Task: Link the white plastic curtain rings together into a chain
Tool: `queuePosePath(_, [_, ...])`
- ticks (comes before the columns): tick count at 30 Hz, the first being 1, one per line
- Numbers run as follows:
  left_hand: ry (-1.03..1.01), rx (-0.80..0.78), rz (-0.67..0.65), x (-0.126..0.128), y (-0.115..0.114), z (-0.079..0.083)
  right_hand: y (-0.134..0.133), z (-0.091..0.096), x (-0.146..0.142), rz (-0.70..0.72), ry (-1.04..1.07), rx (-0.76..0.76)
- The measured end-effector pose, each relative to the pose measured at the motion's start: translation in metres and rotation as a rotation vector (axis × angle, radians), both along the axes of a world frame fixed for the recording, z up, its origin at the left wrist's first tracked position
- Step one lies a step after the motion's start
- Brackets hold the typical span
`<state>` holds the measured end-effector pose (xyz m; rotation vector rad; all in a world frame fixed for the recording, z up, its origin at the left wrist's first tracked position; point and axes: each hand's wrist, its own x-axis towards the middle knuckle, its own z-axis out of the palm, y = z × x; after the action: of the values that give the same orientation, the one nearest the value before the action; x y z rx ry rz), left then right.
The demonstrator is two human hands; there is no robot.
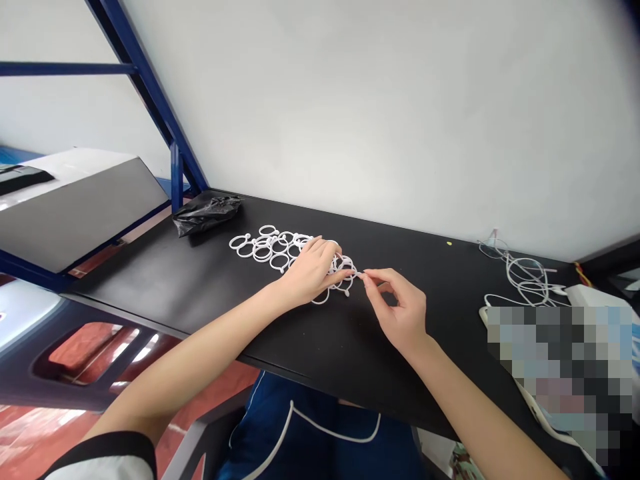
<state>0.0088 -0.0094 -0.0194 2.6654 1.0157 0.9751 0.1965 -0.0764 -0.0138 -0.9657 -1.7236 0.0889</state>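
A cluster of white plastic rings (267,245) lies on the black table (200,280). My left hand (313,270) rests over the right part of the cluster, fingers curled and pinching a ring at its right edge. My right hand (400,307) is just to the right of it, thumb and forefinger pinched at the same ring near the left hand's fingertips. Some rings are hidden under my left hand.
A crumpled black plastic bag (206,213) lies at the table's back left. White cables (525,277) are coiled at the far right by the wall. A blue metal frame (165,120) rises at the left, next to a grey slanted surface (75,213).
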Motion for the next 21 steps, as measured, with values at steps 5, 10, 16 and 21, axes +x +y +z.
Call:
queuePosePath(5, [0.06,-0.042,0.095,-0.003,0.013,-0.013,0.001,-0.002,0.0,0.015,-0.023,-0.047])
queuePosePath(10, [0.078,-0.113,0.098,-0.005,0.019,-0.022,0.005,-0.006,0.002,0.006,-0.028,-0.08])
queuePosePath(16, [0.004,-0.118,0.126,-0.011,0.026,-0.016,0.008,-0.012,0.003,0.016,-0.003,-0.146])
queuePosePath(21, [0.064,-0.19,0.436,-0.045,0.054,-0.008,0.007,-0.017,0.006,0.006,-0.036,-0.201])
